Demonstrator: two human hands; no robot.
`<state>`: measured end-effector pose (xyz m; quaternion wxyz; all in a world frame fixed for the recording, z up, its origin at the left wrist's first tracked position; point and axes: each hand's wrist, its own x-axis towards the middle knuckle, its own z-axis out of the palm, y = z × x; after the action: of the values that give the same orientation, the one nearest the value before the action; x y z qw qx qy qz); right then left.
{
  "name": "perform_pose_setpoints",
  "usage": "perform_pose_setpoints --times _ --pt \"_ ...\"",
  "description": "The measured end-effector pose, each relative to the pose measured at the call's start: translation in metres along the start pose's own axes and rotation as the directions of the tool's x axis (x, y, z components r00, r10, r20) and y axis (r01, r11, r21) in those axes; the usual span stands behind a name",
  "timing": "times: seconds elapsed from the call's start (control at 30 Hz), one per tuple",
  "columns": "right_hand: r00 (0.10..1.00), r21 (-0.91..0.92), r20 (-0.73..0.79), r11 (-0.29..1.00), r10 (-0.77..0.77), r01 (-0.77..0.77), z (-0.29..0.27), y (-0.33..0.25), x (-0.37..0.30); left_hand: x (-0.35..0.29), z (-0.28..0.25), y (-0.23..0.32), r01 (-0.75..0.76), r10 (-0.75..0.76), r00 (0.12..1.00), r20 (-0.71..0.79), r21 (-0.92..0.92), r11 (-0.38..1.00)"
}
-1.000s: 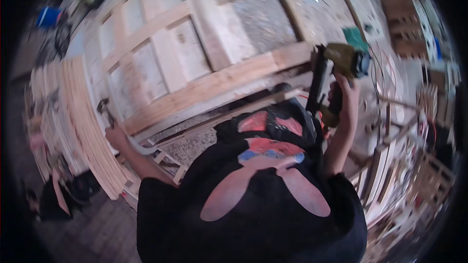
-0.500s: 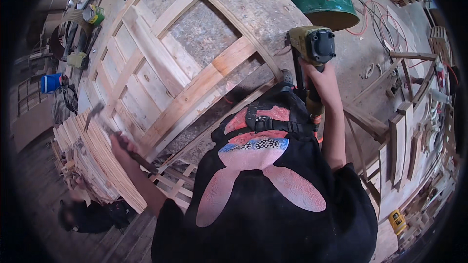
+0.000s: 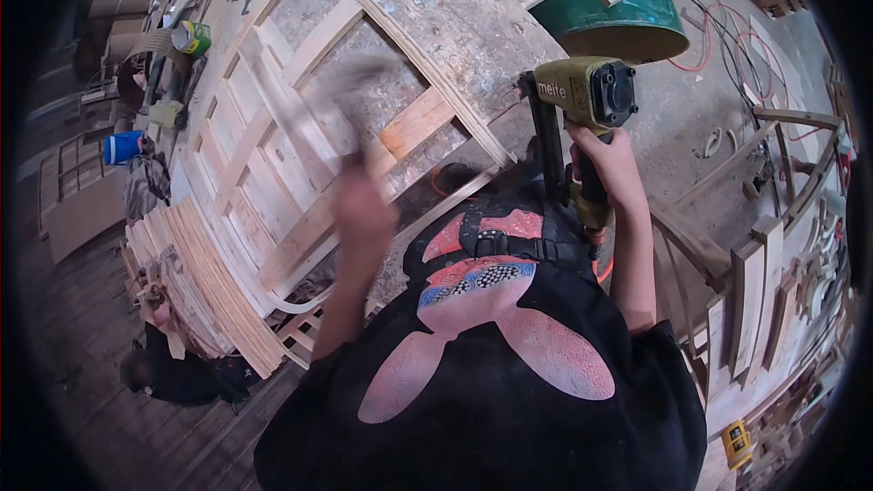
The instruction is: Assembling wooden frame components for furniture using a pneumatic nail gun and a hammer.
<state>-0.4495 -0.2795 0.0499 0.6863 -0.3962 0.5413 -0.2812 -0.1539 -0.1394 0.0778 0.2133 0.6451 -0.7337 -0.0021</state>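
My left hand is closed around the handle of a hammer, both smeared by motion. The hammer's blurred head is raised above a slatted wooden frame lying in front of me. In my right hand is a yellow-green and black pneumatic nail gun, gripped by its handle with the long dark magazine on the left side. An orange air hose hangs beneath its grip. The nail gun's nose lies just right of the frame's near right corner.
A stack of thin wooden strips stands to the left, near a crouching person in dark clothing. Ahead right is a green drum with a board on top. Curved wooden parts and hoses occupy the right side.
My left hand has swung right with the hammer, from above the strip stack to over the frame. The right hand and nail gun have shifted only slightly.
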Motion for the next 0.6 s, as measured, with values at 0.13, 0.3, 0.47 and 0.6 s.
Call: perform_pose_setpoints --times 0.13,0.3,0.47,0.6 --pt "0.999 -0.038 0.007 0.998 0.043 -0.043 0.001 0.005 0.01 0.043 0.023 0.024 0.669 -0.604 0.728 0.323 -0.145 0.729" --pt "1.0 -0.062 0.019 0.998 0.008 -0.007 -0.009 0.006 0.009 0.086 -0.067 0.067 0.568 -0.666 0.735 0.125 -0.65 0.505" --pt "0.997 -0.083 0.074 0.997 0.015 -0.009 -0.008 -0.007 0.007 -0.003 0.029 0.01 0.247 -0.518 0.765 -0.382 -0.568 0.785" --pt "0.995 -0.05 0.101 0.999 -0.001 0.006 -0.013 0.003 0.021 0.035 0.028 0.046 0.629 -0.607 0.769 0.2 -0.068 0.774"
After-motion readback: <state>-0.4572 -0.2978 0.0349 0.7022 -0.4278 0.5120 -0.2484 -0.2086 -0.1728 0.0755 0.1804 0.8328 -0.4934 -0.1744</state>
